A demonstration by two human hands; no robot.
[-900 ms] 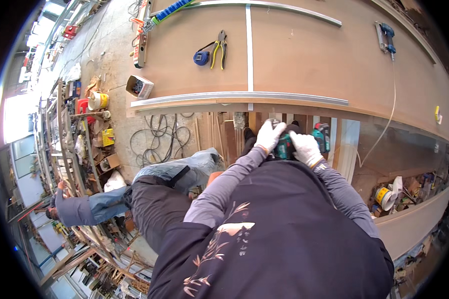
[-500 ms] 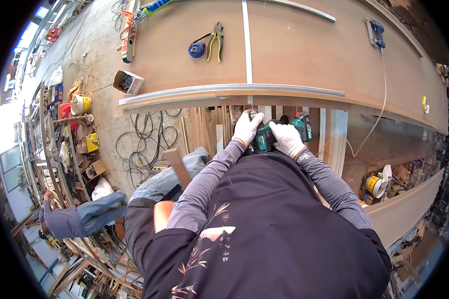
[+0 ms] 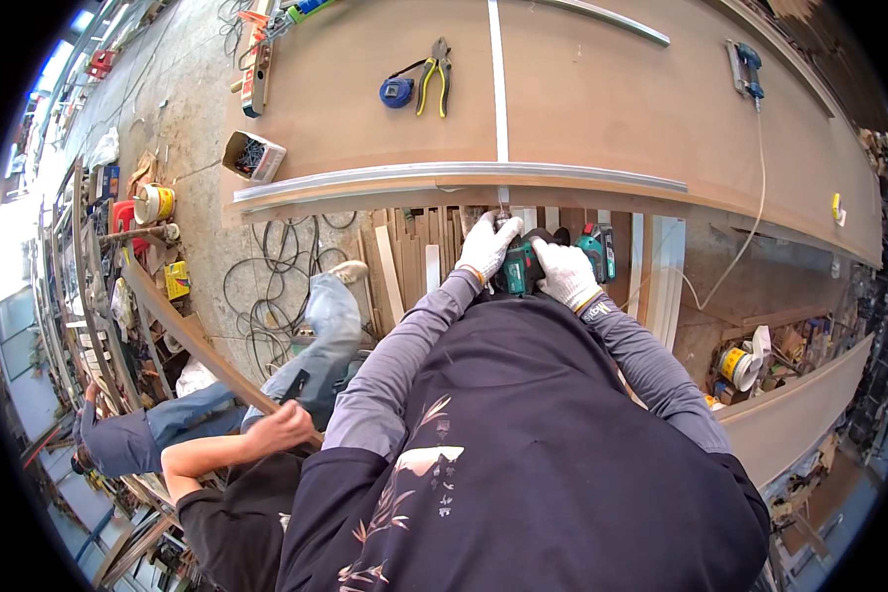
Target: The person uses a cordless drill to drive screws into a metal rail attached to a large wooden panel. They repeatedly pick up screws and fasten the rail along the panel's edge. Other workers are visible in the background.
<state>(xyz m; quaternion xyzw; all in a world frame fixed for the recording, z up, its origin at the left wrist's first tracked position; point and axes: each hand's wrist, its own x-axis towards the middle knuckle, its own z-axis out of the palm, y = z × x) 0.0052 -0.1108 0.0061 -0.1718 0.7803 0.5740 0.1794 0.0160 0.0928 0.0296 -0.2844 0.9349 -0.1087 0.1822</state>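
Observation:
My right hand (image 3: pixel 565 274), in a white knit glove, is closed round the handle of a green and black cordless drill (image 3: pixel 519 270). The drill's battery (image 3: pixel 596 251) sticks out to the right of that hand. Just left of the drill, my gloved left hand (image 3: pixel 487 247) is closed with its fingertips at the front edge of a large brown panel (image 3: pixel 641 118). Whatever lies between those fingers is mostly hidden; a small metal part shows by them. Along the panel's near edge lies a metal channel strip (image 3: pixel 454 176).
On the panel lie pliers (image 3: pixel 434 77), a blue tape measure (image 3: pixel 396 93), a box of screws (image 3: pixel 253 157) and an air nailer (image 3: pixel 746 69) with its hose. At left a co-worker's hand (image 3: pixel 284 426) holds a long wooden strip (image 3: pixel 192 340). Cables (image 3: pixel 281 281) coil on the floor.
The co-worker at left has moved, and their arm and the long wooden strip now show. My view has shifted slightly; my hands stay at the drill and panel edge.

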